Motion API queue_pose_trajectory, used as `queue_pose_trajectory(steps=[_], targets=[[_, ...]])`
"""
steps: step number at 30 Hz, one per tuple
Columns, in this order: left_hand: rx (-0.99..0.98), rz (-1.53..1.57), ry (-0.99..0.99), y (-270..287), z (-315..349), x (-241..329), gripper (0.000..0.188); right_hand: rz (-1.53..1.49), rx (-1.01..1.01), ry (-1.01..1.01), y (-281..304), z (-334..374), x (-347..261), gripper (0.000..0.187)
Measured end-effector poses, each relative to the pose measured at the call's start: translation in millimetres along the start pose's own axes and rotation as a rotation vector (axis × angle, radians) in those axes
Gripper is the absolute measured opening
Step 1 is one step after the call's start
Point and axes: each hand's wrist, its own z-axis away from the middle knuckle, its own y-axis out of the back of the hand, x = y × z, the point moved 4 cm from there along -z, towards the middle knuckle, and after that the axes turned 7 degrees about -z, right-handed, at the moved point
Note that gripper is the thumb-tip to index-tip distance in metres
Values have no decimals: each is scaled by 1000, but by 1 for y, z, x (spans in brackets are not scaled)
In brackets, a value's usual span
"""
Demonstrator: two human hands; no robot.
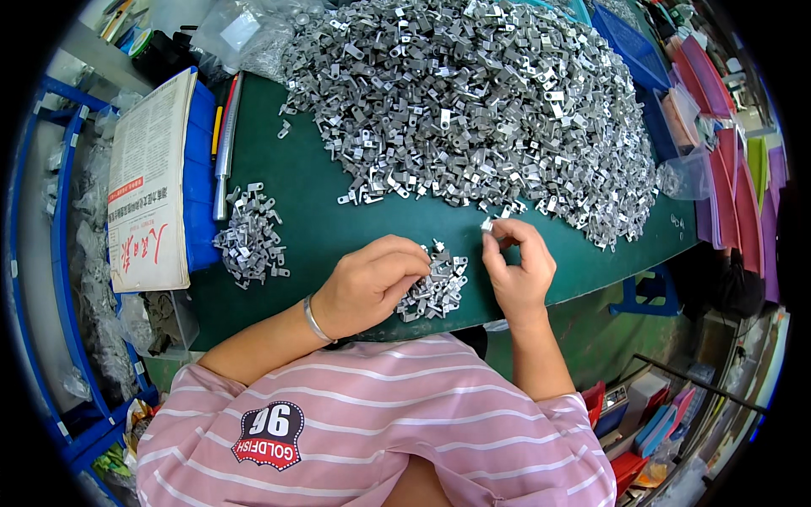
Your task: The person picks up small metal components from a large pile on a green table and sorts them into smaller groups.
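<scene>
My right hand (522, 269) is raised just over the table, pinching a small silver metal bracket (487, 226) between thumb and forefinger. My left hand (368, 282) is closed, its fingertips at the edge of a small pile of metal brackets (434, 291) near the table's front edge. Whatever those fingertips hold, if anything, is hidden. Beyond both hands spreads a large heap of the same brackets (473, 101), small bent tabs with holes. Another small pile of brackets (251, 237) lies to the left of my left hand.
The green table (325, 228) carries it all. A metal rod-like tool (225, 173) and a yellow pencil (217, 131) lie at left, beside a blue bin (201, 186) with a newspaper (152, 186) on it. Blue baskets (629, 46) and folders (735, 190) line the right side.
</scene>
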Motion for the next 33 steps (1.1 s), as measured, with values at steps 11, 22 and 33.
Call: queue_pose_trajectory(steps=[11,22,33], targets=[[30,6,24,-2,-3,3,29,-378,33,23,-11,18,-18,42],[9,-66,-47,2,0,1,19,5,-131,273,-11,-6,-26,18],[29,30,133,10,-1,1,20,310,-49,124,-7,-38,20,12]])
